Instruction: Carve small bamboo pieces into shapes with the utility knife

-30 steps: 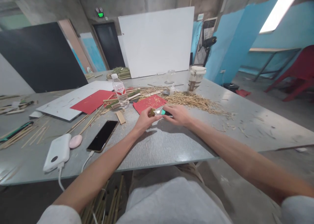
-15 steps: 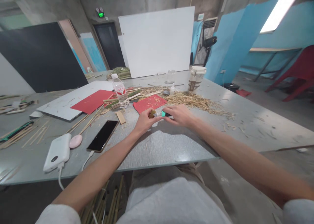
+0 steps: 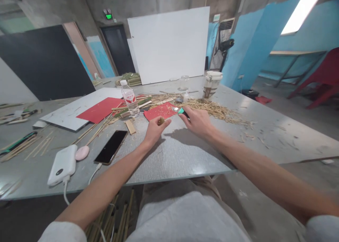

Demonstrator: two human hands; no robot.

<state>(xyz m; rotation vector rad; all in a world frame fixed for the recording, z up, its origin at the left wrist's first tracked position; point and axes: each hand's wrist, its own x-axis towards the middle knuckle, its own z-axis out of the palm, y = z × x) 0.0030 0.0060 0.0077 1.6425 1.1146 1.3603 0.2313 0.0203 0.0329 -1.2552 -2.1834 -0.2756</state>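
Note:
My left hand (image 3: 153,129) pinches a small piece of bamboo (image 3: 161,121) just above the grey table (image 3: 172,157). A little to its right, my right hand (image 3: 197,122) grips a utility knife with a teal body (image 3: 181,111), its blade end pointing up and to the left. The knife is now apart from the bamboo piece. Both hands hover over the near edge of a red paper sheet (image 3: 160,110) sprinkled with shavings.
A water bottle (image 3: 130,98), a second red sheet (image 3: 99,109) on a white board (image 3: 76,107), bamboo strips (image 3: 97,129), a black phone (image 3: 111,146), a white power bank (image 3: 62,164), a pink oval object (image 3: 81,152), a lidded cup (image 3: 211,83) and a heap of shavings (image 3: 214,109) lie on the table.
My right hand has lifted the knife up and away to the right from the bamboo piece. The left hand has shifted slightly and still pinches the piece.

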